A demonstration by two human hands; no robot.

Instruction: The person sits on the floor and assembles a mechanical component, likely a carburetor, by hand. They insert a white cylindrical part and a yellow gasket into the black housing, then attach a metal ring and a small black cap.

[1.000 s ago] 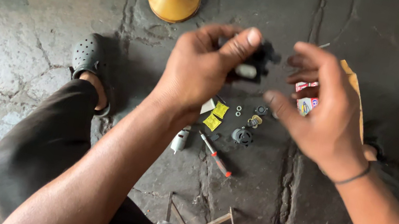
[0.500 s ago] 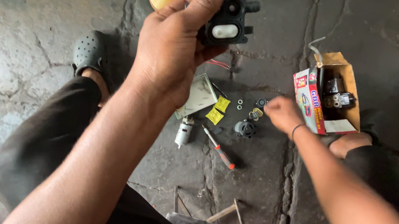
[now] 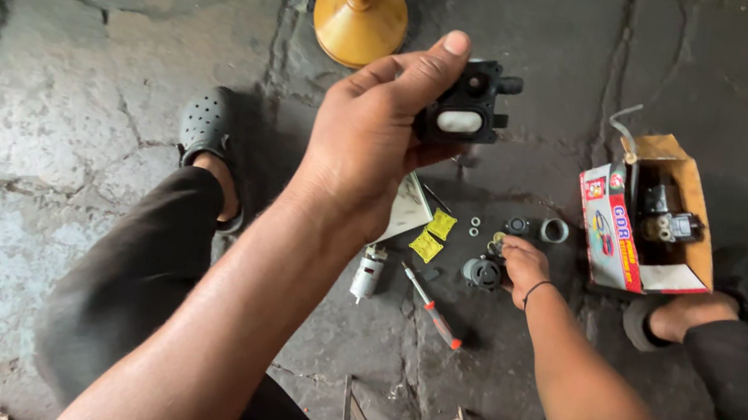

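Black plastic pump housing w/ a pale oval insert and short side nozzles (image 3: 465,106): held up well above the ground, clamped in left hand (image 3: 371,139), thumb along the top edge, fingers wrapped behind. Same grip as half a sec ago, only turned a little more toward the camera. A full sec back, both hands together on it; now carried by the left alone.

Right hand (image 3: 519,263): down at the ground among the small parts, fingertips pinched narrow at a tiny brass-coloured piece (image 3: 496,243). Can't tell whether actually gripped or just touched. Moved slightly inward from half a sec ago, so prob. sorting through the loose bits while the housing waits, ready to be fitted w/ something.

Just beside that hand: round dark grey ring-shaped part (image 3: 482,274), touching or nearly so. Near it: small grey metal sleeve (image 3: 554,231), two little white washers (image 3: 475,226), two yellow square pads (image 3: 433,235). Left of those: small silver cylindrical motor (image 3: 368,273) and red-handled screwdriver (image 3: 433,308), lying apart.

Further right: open cardboard box w/ red printed side (image 3: 679,261), another dark pump inside. Beyond the housing: upturned yellow plastic funnel (image 3: 361,17). Underneath everything: cracked, oil-stained stone floor (image 3: 36,113). Grey perforated clog (image 3: 206,119) on the person's foot at left.
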